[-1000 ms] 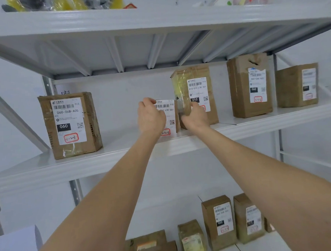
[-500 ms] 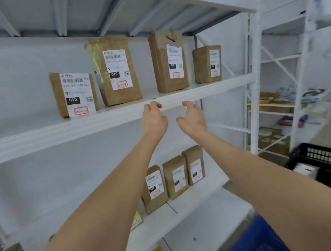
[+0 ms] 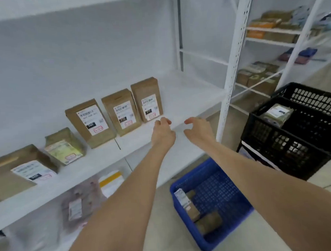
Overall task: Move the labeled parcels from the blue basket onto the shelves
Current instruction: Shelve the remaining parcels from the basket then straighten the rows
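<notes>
Blue basket (image 3: 220, 241) sits on the floor at lower centre, with two labeled parcels (image 3: 190, 204) lying inside. At frame centre the left hand (image 3: 163, 134) and right hand (image 3: 198, 132) hover over the shelf (image 3: 179, 105) edge, each grip loose, apart and empty. This looks like the gap between placements. Next, both arms should drop into the basket and take one parcel.
</notes>
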`<state>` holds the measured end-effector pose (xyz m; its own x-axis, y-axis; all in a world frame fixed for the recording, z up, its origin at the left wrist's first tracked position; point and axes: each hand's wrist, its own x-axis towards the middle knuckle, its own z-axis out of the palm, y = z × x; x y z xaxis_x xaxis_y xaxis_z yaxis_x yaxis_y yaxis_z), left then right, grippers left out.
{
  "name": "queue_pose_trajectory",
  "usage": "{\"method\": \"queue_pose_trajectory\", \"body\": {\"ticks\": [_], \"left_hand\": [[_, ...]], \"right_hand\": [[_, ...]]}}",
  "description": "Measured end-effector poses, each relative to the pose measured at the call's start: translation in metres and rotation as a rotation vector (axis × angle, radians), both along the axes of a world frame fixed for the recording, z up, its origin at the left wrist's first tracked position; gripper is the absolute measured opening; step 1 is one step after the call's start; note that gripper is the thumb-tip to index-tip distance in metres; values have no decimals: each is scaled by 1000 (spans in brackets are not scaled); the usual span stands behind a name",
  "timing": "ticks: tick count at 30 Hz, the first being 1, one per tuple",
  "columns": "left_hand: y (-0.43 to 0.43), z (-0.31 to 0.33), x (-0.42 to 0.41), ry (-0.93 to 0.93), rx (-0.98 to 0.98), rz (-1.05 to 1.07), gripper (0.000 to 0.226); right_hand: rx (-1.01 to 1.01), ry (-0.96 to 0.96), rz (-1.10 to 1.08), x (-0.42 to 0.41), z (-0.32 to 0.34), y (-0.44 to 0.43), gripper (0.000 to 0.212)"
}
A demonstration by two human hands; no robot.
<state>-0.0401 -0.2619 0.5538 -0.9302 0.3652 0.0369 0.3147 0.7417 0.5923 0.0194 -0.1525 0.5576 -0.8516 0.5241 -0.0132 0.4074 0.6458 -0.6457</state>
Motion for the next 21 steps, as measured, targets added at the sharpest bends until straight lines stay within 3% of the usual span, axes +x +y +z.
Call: {"method": "queue_pose_trajectory", "body": {"ticks": [11, 21], "left_hand": [[56, -184, 9, -312, -147, 99, 38], [108, -324, -31, -544, -122, 237, 35]], "right_hand": [[-70, -335, 92, -6, -181, 77, 40], [-162, -535, 228, -75, -311, 139, 41]]}}
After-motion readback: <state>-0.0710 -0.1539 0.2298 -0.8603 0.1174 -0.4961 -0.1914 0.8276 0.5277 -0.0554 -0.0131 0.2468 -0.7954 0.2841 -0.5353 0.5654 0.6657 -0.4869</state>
